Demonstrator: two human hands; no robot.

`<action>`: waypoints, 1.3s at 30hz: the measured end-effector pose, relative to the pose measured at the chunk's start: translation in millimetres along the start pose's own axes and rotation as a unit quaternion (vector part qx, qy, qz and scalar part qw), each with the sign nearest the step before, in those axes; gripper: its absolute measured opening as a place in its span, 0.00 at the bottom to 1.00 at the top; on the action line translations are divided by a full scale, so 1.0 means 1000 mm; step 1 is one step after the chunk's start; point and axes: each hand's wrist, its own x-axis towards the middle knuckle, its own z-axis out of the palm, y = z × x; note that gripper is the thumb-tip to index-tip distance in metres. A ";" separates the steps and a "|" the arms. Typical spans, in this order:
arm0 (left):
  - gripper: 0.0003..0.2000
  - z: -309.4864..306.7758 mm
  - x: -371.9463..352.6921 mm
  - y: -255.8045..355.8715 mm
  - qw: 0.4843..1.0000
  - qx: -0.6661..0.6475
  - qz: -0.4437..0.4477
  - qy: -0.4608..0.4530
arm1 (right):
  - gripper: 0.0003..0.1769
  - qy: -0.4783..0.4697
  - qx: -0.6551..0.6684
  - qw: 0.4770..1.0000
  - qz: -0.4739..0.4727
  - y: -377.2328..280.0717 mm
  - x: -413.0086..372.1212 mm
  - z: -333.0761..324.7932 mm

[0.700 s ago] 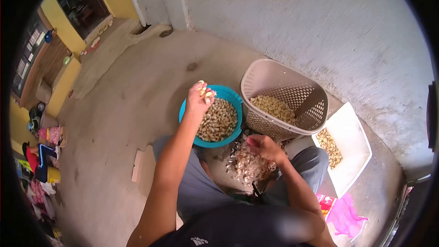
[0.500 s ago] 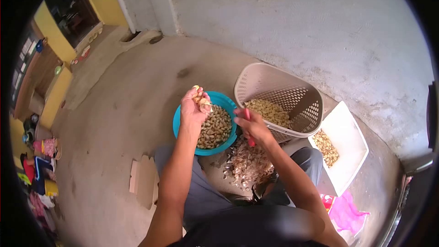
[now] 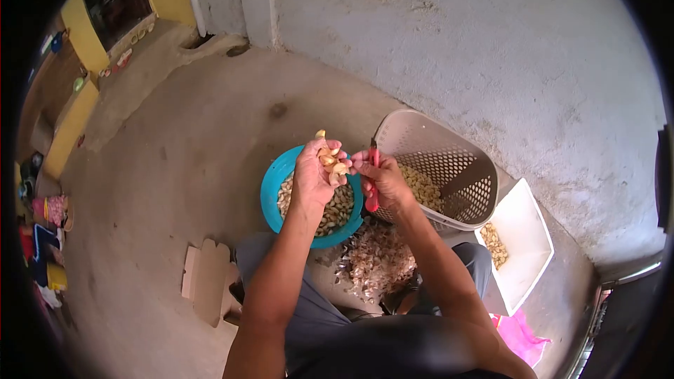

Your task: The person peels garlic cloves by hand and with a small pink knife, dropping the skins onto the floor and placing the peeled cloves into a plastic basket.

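Floor (image 3: 161, 161) runs wide open left of the blue basin (image 3: 269, 200). Tan basket (image 3: 460, 151) stands just right of that basin, a near edge masked by the right hand (image 3: 388, 181). White tub (image 3: 526, 228) sits farther right; husks (image 3: 375, 260) heap at the basin's near-right side. Up from the husks since the first frame comes that right hand, fingers gripping a red-handled tool (image 3: 373, 201), dark tip unclear. Above the basin, left hand (image 3: 312, 174) fingers curl round pale cloves (image 3: 328, 159), some hidden.
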 end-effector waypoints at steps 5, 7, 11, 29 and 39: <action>0.14 0.005 0.005 -0.003 0.998 0.030 0.026 0.053 | 0.10 0.012 -0.091 0.994 -0.054 -0.027 -0.001 0.005; 0.14 0.003 0.009 -0.006 0.994 0.053 0.045 0.079 | 0.10 0.015 -0.078 0.995 -0.061 -0.033 -0.003 0.010; 0.14 0.003 0.011 -0.008 0.997 0.027 0.039 0.063 | 0.11 -0.012 -0.124 0.991 -0.044 -0.034 0.003 0.015; 0.16 0.009 0.015 -0.008 0.997 -0.020 0.071 0.030 | 0.03 0.032 -0.006 0.998 0.050 -0.005 0.009 0.018; 0.12 0.012 0.014 -0.008 0.997 -0.038 0.061 0.023 | 0.04 0.052 0.021 0.998 0.001 -0.022 0.010 0.018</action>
